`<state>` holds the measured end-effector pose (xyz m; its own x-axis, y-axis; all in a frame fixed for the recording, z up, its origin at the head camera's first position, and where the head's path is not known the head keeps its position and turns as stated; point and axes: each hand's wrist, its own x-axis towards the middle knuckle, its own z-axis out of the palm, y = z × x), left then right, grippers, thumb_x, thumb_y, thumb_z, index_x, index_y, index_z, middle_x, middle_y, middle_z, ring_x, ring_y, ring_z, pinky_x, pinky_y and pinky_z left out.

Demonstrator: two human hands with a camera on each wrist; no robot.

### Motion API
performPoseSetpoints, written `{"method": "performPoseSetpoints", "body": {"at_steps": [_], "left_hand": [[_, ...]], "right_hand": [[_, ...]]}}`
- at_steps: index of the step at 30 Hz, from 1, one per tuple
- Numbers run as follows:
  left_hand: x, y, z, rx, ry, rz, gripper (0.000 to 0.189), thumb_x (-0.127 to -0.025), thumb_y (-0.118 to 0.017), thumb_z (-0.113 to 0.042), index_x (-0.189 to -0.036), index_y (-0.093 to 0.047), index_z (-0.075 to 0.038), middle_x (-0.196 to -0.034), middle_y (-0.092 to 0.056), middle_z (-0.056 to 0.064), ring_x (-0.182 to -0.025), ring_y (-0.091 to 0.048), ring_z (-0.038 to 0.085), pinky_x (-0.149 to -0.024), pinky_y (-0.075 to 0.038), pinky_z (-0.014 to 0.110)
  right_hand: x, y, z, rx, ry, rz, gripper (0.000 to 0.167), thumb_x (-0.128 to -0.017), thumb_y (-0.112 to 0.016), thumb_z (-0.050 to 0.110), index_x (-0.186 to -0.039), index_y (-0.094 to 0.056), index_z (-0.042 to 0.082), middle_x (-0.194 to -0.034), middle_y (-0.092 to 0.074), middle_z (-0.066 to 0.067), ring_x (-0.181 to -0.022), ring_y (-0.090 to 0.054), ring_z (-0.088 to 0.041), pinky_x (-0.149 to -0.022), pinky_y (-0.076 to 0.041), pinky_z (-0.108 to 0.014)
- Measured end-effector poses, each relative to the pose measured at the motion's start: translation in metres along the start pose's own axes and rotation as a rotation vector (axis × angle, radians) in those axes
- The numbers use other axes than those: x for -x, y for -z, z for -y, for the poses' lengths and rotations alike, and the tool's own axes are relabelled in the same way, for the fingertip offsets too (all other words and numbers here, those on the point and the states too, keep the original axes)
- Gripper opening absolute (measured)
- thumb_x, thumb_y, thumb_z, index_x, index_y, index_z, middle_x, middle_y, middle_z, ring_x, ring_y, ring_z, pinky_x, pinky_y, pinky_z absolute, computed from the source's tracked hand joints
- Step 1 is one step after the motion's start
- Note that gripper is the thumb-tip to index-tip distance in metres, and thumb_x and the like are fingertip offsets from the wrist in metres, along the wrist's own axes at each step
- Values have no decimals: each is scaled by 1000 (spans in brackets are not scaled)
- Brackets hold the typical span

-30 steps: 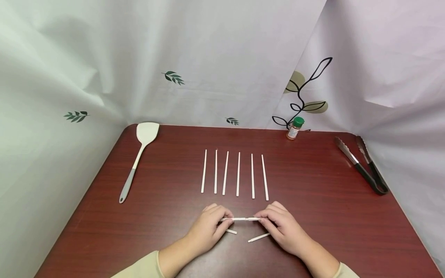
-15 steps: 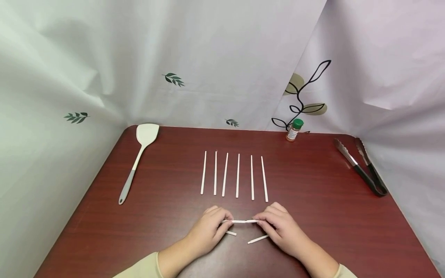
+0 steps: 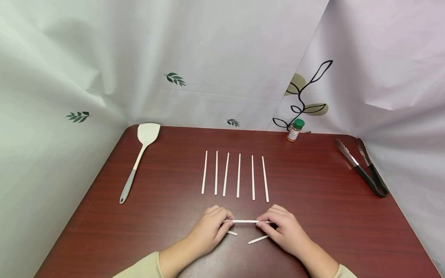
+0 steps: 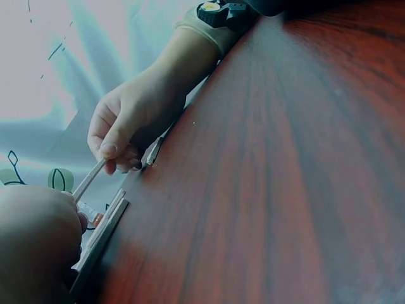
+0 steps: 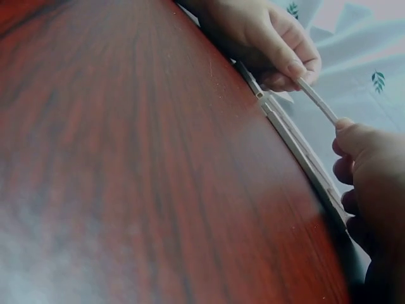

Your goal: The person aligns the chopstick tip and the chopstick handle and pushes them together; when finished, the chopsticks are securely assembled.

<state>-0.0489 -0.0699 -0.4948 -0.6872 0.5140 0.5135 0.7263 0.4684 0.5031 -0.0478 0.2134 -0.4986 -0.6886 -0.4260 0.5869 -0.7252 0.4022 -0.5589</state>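
Note:
A slim white chopstick (image 3: 246, 221) with a faint seam near its middle spans between the two hands, level just above the table. The left hand (image 3: 210, 228) pinches its left part between thumb and fingers, and the right hand (image 3: 284, 230) pinches its right part. A short end shows past the right fingertips. On the table, one loose chopstick piece (image 3: 232, 233) lies partly under the left hand. Another piece (image 3: 258, 239), with a narrower tip, is partly hidden by the right hand. In the right wrist view the held chopstick (image 5: 318, 101) runs straight from hand to hand.
Several white chopsticks (image 3: 238, 175) lie in a parallel row beyond the hands. A white spatula (image 3: 148, 133) with a grey handle is at left. Toward the back right stands a green-capped spice jar (image 3: 293, 134). Black-handled metal tongs (image 3: 365, 175) lie at the right edge.
The slight bend at the chopstick's seam has straightened. The right thumb and fingers have shifted their grip, so an end now shows beyond them. The left hand stays nearly still.

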Motion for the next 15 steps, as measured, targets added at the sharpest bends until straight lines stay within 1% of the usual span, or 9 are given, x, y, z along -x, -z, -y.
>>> {"method": "performPoseSetpoints", "body": {"at_steps": [5, 11, 15], "left_hand": [[-1, -1, 0, -6, -9, 2, 8, -100, -71, -13, -100, -65, -18, -89, -62, -12, -84, -54, 6, -81, -46, 30], [-2, -2, -2, -9, -11, 13, 7, -100, -71, -13, -102, -64, -15, -93, -64, -10, -85, -55, 7, -80, -46, 27], [-2, -2, -2, -6, -35, 3, 6, -101, -69, -12, -103, -64, -14, -96, -65, -8, -87, -57, 8, -83, -46, 29]], "right_hand": [[0, -1, -2, -23, 37, -16, 22, -85, -86, 6, -99, -79, 22, -89, -67, 17, -79, -57, -1, -75, -44, -17], [1, -2, -2, -38, 50, -32, 26, -82, -88, 2, -99, -80, 20, -88, -69, 15, -79, -58, -2, -73, -45, -15], [1, -3, -3, -52, 66, -41, 26, -81, -88, 1, -98, -80, 19, -88, -69, 14, -78, -59, -3, -72, -45, -14]]}}
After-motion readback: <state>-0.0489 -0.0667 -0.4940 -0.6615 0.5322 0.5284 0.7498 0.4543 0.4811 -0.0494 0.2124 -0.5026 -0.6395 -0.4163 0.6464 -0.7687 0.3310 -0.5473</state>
